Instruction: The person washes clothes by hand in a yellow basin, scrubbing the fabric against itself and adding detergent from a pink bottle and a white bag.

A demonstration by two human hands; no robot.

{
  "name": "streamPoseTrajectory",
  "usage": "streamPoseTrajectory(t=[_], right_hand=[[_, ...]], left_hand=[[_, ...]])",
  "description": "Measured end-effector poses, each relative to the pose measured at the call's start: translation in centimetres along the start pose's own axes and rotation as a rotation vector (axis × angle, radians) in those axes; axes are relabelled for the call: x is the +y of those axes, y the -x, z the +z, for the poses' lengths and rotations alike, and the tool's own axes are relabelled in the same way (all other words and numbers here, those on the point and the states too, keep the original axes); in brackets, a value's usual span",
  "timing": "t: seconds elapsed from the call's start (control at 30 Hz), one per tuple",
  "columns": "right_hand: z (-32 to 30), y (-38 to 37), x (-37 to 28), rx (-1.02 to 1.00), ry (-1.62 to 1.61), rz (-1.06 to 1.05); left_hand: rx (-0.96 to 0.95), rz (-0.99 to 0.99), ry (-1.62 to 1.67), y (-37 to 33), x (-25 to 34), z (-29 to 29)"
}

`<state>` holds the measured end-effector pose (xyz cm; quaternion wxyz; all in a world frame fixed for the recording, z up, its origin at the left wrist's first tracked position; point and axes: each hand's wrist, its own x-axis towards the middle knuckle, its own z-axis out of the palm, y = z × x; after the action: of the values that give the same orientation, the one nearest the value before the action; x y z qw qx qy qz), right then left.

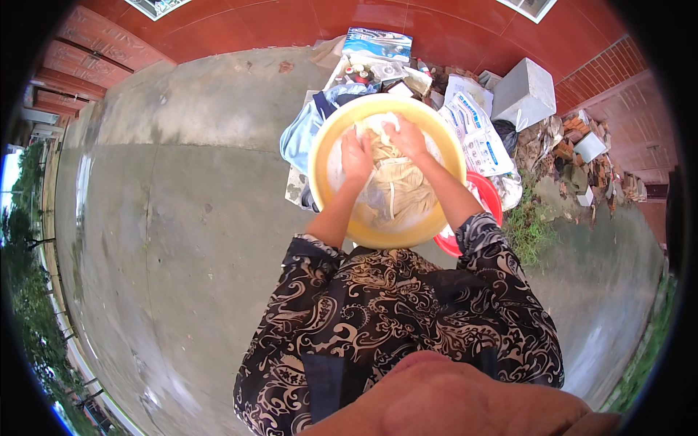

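Observation:
A round yellow basin [315, 156] in front of me holds whitish, sudsy water and a wet beige garment [408, 195]. A pale strip, like a drawstring, runs down the garment's middle. Inside the basin's left half, my left hand [356, 155] is closed on the cloth, with its fingertips partly hidden. Farther right, my right hand [408, 138] grips the garment's far end, where white suds or pale cloth shows between the hands. Both forearms reach over the near rim, and the patterned sleeves are pushed up.
Light blue clothing [299, 138] lies left of the basin. A red tub [491, 192] stands below right. Beyond are a blue-and-white box [378, 45], a white printed sack [476, 134], a pale foam box [525, 94] and a rubble pile [582, 156]. Concrete ground [203, 211] spreads left.

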<state>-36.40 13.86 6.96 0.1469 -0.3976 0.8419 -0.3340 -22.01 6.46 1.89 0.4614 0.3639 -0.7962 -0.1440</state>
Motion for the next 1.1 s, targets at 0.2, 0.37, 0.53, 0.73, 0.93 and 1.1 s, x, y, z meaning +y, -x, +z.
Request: streamPoseTrajectory(t=[0.2,0.37,0.53,0.73,0.93,1.1], right_hand=[[3.9,-0.1,1.5,-0.117,0.409,0.079],[6.9,-1.4,4.6,-0.104,0.568,-0.053],[3.3,-1.1,3.9,-0.040,0.199,0.051],[-0.6,4.0,-1.8,0.103,-0.603,-0.004],[0.4,3.9,-2.7,0.314,-0.052,0.214],[4.2,7.8,-7.5,0.407,-0.007,-0.286]], left_hand=[[-0.431,-0.170,-0.134,1.2,1.7,1.8],[-0.691,-0.340,-0.159,1.3,0.0,3.6],[-0.176,-0.152,0.220,0.8,0.9,2.8],[-0.241,-0.891,1.022,-1.4,4.3,0.6],[-0.327,-1.267,1.372,-0.1,7.2,0.9],[-0.511,-1.213,1.557,2.7,-2.9,1.1]])
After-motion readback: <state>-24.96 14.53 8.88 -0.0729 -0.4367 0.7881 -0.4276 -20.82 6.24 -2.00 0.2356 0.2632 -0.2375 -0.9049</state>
